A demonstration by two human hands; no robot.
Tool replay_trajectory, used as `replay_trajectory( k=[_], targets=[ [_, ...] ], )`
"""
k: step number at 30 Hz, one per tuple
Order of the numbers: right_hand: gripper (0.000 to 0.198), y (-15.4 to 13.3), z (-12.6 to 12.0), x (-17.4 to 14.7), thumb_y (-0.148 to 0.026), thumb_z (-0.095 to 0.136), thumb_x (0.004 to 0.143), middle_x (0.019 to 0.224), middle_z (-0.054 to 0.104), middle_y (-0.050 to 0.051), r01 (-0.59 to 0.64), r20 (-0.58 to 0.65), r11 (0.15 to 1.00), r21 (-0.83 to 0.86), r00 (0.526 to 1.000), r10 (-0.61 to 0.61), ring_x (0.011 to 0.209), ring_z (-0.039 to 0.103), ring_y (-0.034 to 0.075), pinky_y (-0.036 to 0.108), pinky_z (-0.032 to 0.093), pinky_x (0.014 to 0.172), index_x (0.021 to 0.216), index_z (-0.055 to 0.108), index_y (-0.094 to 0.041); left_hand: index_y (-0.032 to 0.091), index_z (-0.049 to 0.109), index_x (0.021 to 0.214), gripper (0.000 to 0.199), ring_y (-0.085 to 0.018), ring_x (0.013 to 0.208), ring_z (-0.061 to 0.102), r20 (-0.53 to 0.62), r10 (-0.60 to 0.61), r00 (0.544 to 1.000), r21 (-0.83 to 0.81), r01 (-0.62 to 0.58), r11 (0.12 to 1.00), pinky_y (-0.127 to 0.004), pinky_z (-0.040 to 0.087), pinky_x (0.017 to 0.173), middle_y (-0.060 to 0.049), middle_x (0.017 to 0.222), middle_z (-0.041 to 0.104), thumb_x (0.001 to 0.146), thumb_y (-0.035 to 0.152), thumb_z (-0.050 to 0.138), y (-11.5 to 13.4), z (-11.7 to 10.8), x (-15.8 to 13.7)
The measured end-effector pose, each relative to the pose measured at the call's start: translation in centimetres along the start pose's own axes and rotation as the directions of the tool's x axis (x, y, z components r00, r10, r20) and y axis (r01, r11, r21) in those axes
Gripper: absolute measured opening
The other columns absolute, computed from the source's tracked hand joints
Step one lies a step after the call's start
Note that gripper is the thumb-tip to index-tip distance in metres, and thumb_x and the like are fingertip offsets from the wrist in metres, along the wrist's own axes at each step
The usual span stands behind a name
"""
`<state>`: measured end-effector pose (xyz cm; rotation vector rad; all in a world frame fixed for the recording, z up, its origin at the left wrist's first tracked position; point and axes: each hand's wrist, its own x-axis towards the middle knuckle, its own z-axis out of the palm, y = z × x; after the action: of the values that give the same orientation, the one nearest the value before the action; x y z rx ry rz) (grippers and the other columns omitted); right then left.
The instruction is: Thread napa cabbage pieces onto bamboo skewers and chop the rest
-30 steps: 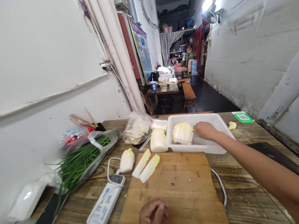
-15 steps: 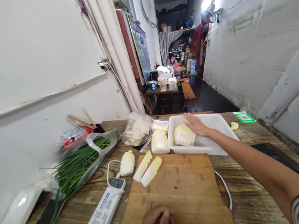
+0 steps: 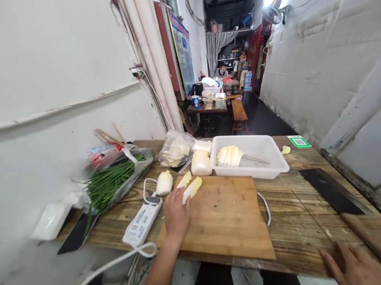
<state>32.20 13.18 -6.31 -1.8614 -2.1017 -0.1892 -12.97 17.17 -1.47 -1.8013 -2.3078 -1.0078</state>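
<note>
My left hand (image 3: 177, 211) lies over the left part of the wooden cutting board (image 3: 231, 220), fingers stretched out at the lower ends of two pale napa cabbage leaves (image 3: 192, 189). The fingertips seem to touch the leaves, without closing round them. At the lower right, slightly blurred, my right hand (image 3: 355, 266) rests by the table edge with its thumb and fingers apart. Beside it is the wooden handle of a large dark-bladed knife (image 3: 332, 191). A white plastic tub (image 3: 264, 164) behind the board holds cabbage pieces (image 3: 229, 155) on a thin skewer.
Two cabbage hearts (image 3: 200, 162) stand behind and left of the board, near a bag of pale sheets (image 3: 176, 147). Bagged green chives (image 3: 113, 182) and a white power strip (image 3: 143, 222) with its cable lie left. A person (image 3: 223, 70) sits far back.
My right hand has left the tub and come down beside the knife handle. My left hand has gone from the board's front up to the cabbage leaves, its fingers uncurling. The view has shifted.
</note>
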Motion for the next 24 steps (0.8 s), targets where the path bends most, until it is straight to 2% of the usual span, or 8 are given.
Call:
replay_trajectory(
  k=[1,4,8,11,13,16,19,24],
  targets=[
    [0.037,0.1,0.0,-0.2,-0.045,0.04,0.081,0.092,0.064,0.017,-0.014,0.024,0.999,-0.048,1.0,0.015,0.087,0.061,0.034,0.049,0.046,0.079,0.09,0.065,-0.02,0.012,0.056,0.12,0.04,-0.03,0.114,0.049,0.05,-0.061,0.997,0.113,0.055,0.992,-0.043,0.035,0.1,-0.016,0.122,0.057,0.084,0.029,0.049,-0.1,0.2,0.8],
    [0.043,-0.2,-0.1,0.3,-0.04,0.032,0.087,0.091,0.064,0.017,-0.101,0.092,0.984,-0.144,0.989,0.115,0.089,0.061,0.031,0.042,0.046,0.08,0.1,0.063,-0.012,0.007,0.058,0.116,0.041,-0.033,0.104,0.054,0.109,-0.125,0.986,0.176,0.104,0.979,-0.045,0.038,0.094,-0.02,0.108,0.061,0.081,0.03,0.053,0.0,1.3,1.9],
    [0.035,-0.4,-0.2,1.8,-0.028,0.031,0.09,0.091,0.066,0.014,-0.131,0.184,0.978,-0.161,0.97,0.16,0.085,0.064,0.025,0.034,0.047,0.076,0.094,0.062,-0.013,0.01,0.058,0.115,0.039,-0.03,0.103,0.055,0.143,-0.126,0.982,0.148,0.105,0.983,-0.038,0.04,0.092,-0.017,0.106,0.063,0.081,0.028,0.055,0.1,2.0,1.5],
    [0.033,-0.3,-0.3,2.7,-0.026,0.032,0.089,0.075,0.067,0.015,-0.161,0.264,0.967,-0.196,0.941,0.21,0.069,0.066,0.027,0.037,0.047,0.063,0.083,0.062,-0.014,0.017,0.058,0.117,0.04,-0.023,0.099,0.058,0.182,-0.091,0.979,0.095,0.075,0.993,-0.03,0.042,0.089,-0.009,0.105,0.065,0.077,0.027,0.061,0.1,1.5,0.9],
    [0.033,-0.3,-0.4,3.4,-0.028,0.033,0.089,0.072,0.067,0.016,-0.157,0.308,0.965,-0.211,0.926,0.218,0.067,0.067,0.028,0.037,0.046,0.059,0.083,0.062,-0.013,0.02,0.057,0.117,0.041,-0.02,0.095,0.059,0.196,-0.085,0.977,0.075,0.071,0.995,-0.027,0.043,0.084,-0.006,0.103,0.066,0.076,0.027,0.063,0.0,1.0,0.6],
    [0.032,-0.5,-0.4,4.5,-0.029,0.034,0.091,0.082,0.068,0.016,-0.123,0.357,0.967,-0.221,0.913,0.198,0.075,0.067,0.027,0.036,0.046,0.062,0.091,0.062,-0.013,0.015,0.063,0.105,0.031,-0.021,0.087,0.06,0.194,-0.14,0.971,0.098,0.122,0.988,-0.028,0.043,0.077,-0.008,0.094,0.067,0.077,0.028,0.062,-0.1,0.6,0.0],
    [0.029,-0.6,-0.3,5.7,-0.029,0.038,0.093,0.082,0.067,0.01,-0.117,0.398,0.96,-0.253,0.892,0.214,0.075,0.065,0.021,0.035,0.047,0.065,0.09,0.061,-0.013,0.012,0.067,0.088,0.022,-0.024,0.083,0.061,0.192,-0.215,0.958,0.141,0.19,0.972,-0.031,0.042,0.074,-0.012,0.084,0.067,0.077,0.03,0.061,-0.2,0.6,-0.5],
    [0.029,0.1,0.1,7.5,-0.039,0.052,0.089,0.078,0.065,0.003,-0.161,0.412,0.956,-0.246,0.876,0.253,0.073,0.062,0.015,0.034,0.049,0.071,0.08,0.061,-0.013,0.013,0.064,0.085,0.023,-0.023,0.083,0.061,0.159,-0.277,0.948,0.144,0.255,0.956,-0.029,0.042,0.073,-0.011,0.084,0.067,0.077,0.035,0.062,0.1,1.2,-1.6]
  ],
)
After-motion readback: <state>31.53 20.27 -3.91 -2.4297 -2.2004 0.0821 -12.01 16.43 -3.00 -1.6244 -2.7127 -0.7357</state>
